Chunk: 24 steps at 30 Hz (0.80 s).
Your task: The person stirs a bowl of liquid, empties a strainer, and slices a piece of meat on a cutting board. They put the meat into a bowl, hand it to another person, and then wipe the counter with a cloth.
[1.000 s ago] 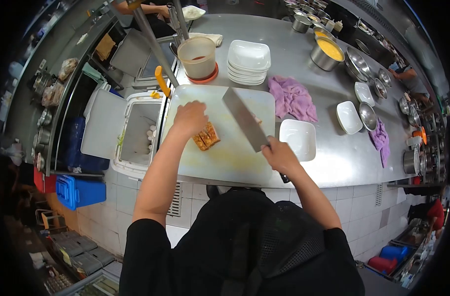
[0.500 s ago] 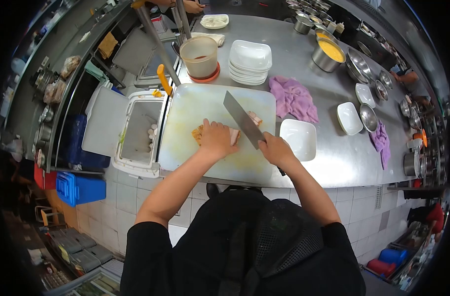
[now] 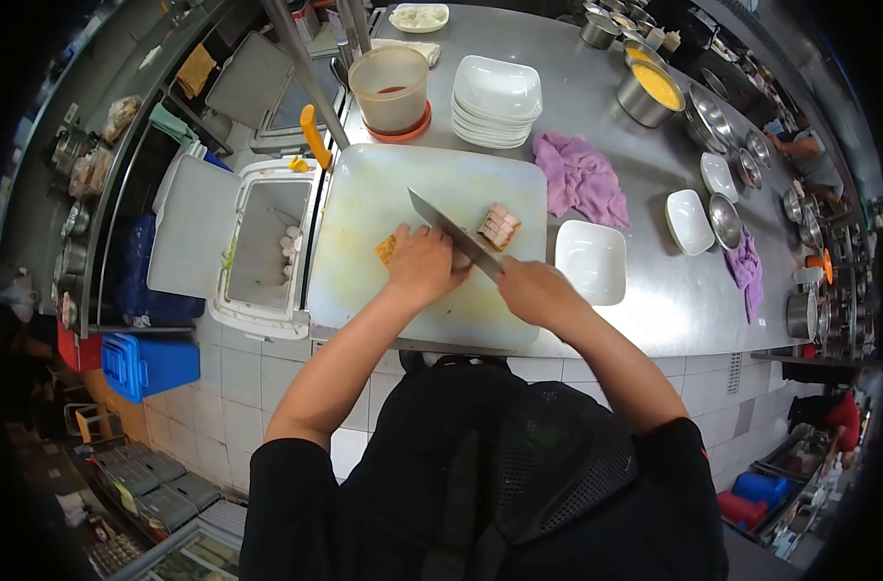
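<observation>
My right hand is closed around the handle of the cleaver; my left hand, beside its blade, presses the browned meat onto the cutting board beneath.

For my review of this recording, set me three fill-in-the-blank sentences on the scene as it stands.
The right hand holds a cleaver over the cutting ____.
The left hand rests on browned meat; a sliced portion lies to its ____.
The crumpled cloth beside the stacked dishes is ____.
Missing words: board; right; purple.
</observation>
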Available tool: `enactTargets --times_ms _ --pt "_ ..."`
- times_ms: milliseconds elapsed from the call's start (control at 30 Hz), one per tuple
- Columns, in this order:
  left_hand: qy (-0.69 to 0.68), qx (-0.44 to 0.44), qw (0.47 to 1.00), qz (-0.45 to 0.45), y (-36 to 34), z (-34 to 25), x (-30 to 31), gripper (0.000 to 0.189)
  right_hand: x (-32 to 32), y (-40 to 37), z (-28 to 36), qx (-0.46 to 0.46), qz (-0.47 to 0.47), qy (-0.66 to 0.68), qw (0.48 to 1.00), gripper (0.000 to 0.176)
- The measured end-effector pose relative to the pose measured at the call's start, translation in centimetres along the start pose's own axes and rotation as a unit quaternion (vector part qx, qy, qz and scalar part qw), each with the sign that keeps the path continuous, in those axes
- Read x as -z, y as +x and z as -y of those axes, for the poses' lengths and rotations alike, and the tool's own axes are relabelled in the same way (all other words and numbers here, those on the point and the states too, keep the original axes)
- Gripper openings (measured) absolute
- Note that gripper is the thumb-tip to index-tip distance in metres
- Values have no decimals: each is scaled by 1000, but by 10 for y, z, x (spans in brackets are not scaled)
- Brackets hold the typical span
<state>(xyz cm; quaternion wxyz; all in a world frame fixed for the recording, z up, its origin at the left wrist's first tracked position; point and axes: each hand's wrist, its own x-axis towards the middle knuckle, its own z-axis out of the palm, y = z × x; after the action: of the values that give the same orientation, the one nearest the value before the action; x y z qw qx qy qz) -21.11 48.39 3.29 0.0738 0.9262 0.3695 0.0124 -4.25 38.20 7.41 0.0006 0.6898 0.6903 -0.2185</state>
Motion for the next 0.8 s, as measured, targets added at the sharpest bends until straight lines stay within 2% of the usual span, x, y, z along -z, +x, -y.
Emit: enactTargets --times_ms 67,200,400,467,600,633,800 --pt "-9 -4 1000 -13 -2 -1 -3 44 -20 27 8 -35 -39 50 997 25" --pt "-22 6 1000 -8 -5 1 3 42 -15 27 7 -34 -45 51 997 28" --pt "-15 16 1000 4 -15 11 8 46 28 -8 12 -22 -32 34 999 28" --pt "-21 15 1000 -1 -15 11 6 45 36 -16 12 1 24 -13 1000 27" --pt "-45 -4 997 -57 -14 12 -6 40 12 -3 15 3 34 -3 999 27" --pt "-48 -13 995 -83 -15 12 -9 38 -2 10 20 -9 11 19 1000 27" --pt "-28 8 999 -25 -17 10 -3 35 -20 23 25 -31 -27 13 999 30"
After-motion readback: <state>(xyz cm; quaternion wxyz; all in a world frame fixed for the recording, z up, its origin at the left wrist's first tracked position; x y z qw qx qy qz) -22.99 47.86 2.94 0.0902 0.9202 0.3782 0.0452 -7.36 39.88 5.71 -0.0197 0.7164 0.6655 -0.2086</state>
